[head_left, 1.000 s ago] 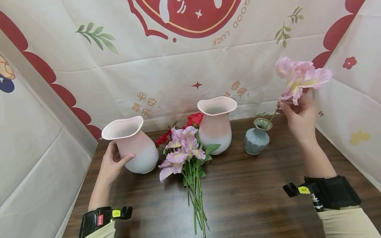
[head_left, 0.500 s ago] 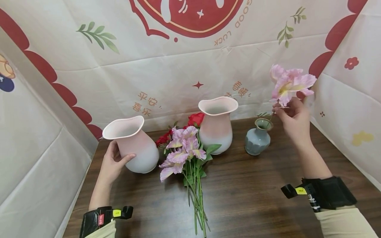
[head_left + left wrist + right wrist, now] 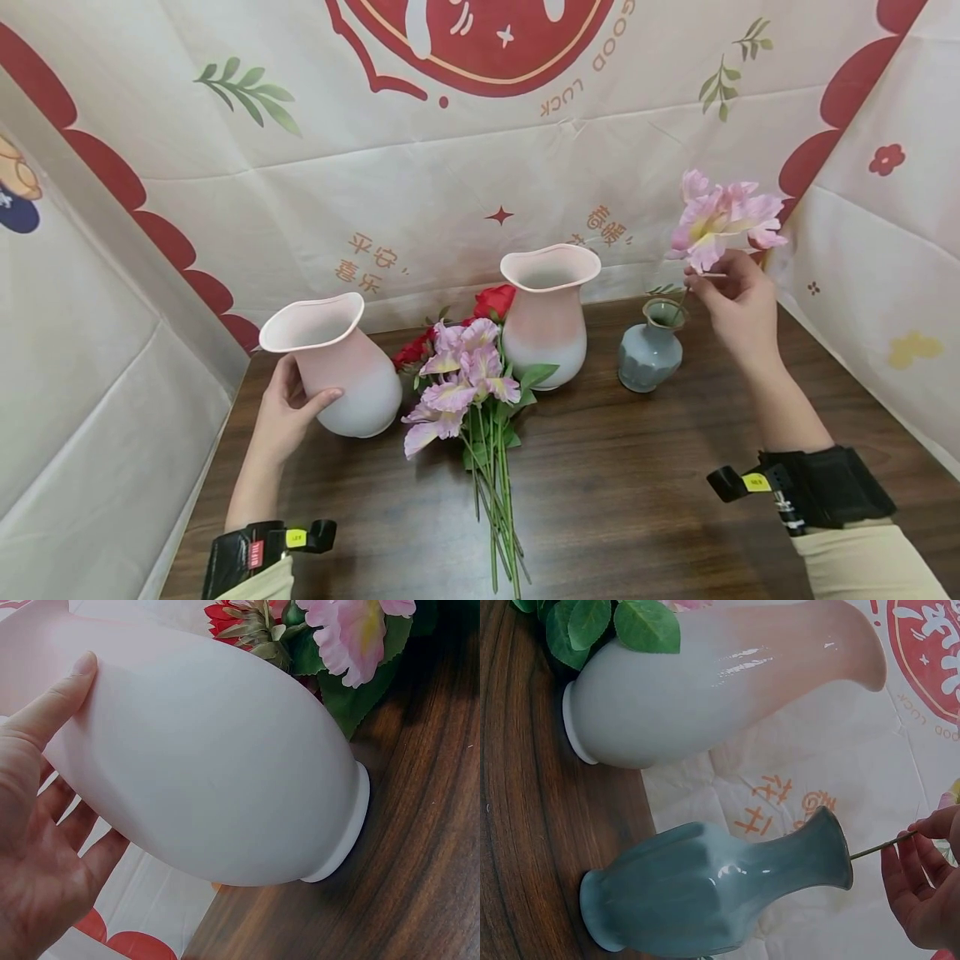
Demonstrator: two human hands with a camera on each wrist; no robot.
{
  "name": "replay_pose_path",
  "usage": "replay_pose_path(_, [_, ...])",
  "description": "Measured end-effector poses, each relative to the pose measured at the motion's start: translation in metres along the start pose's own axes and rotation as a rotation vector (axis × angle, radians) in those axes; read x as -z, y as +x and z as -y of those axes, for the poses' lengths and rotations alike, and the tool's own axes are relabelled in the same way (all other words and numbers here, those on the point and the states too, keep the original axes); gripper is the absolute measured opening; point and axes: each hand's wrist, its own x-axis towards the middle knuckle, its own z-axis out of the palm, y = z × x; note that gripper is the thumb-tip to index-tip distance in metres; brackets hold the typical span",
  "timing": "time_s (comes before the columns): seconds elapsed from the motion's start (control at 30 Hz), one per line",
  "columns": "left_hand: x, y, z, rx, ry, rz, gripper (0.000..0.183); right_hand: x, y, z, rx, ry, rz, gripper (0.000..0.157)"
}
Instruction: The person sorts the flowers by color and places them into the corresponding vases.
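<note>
My right hand [image 3: 738,308] pinches the thin stem [image 3: 877,848] of a pink artificial flower [image 3: 720,218] just below its bloom. The stem's lower end is inside the mouth of a small blue-grey vase [image 3: 649,354], and its tip is hidden. At the left, my left hand [image 3: 288,408] holds a pink-and-white vase [image 3: 352,375] round its side. In the left wrist view the thumb lies on the near side of that vase [image 3: 217,757], with the fingers behind it. Its base is on the table.
A second pink-and-white vase [image 3: 546,325] stands at the back centre. Beside it, pink flowers [image 3: 457,379] and red flowers [image 3: 492,302] lie in a bunch, green stems [image 3: 495,500] toward the front. A printed cloth [image 3: 420,192] hangs behind the wooden table [image 3: 600,500].
My right hand has moved left and a little downward, and the pink flower's stem sits lower in the blue-grey vase. The left hand and its vase have stayed in place.
</note>
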Motion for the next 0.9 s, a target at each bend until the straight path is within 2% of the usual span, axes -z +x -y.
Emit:
replay_pose_path(0.37, [0.0, 0.0, -0.001, -0.002, -0.001, -0.004, 0.079, 0.001, -0.001, -0.003, -0.02, -0.067, 0.026, 0.021])
replay_pose_path(0.47, [0.0, 0.0, -0.001, -0.005, 0.001, -0.006, 0.079, 0.002, -0.002, -0.005, -0.028, -0.13, 0.047, 0.015])
replay_pose_path(0.57, [0.0, 0.0, -0.001, -0.006, 0.0, -0.007, 0.079, 0.003, -0.005, -0.006, -0.017, -0.219, 0.049, 0.017])
replay_pose_path(0.63, [0.0, 0.0, -0.001, -0.004, -0.001, -0.006, 0.079, 0.003, -0.006, -0.007, 0.008, -0.293, 0.035, 0.019])
replay_pose_path(0.77, [0.0, 0.0, 0.0, 0.001, -0.004, -0.004, 0.079, 0.004, -0.008, -0.013, 0.129, -0.408, 0.002, 0.016])
replay_pose_path(0.9, [0.0, 0.0, 0.0, 0.003, -0.007, -0.003, 0.079, 0.006, -0.01, -0.017, 0.201, -0.489, 0.03, 0.016])
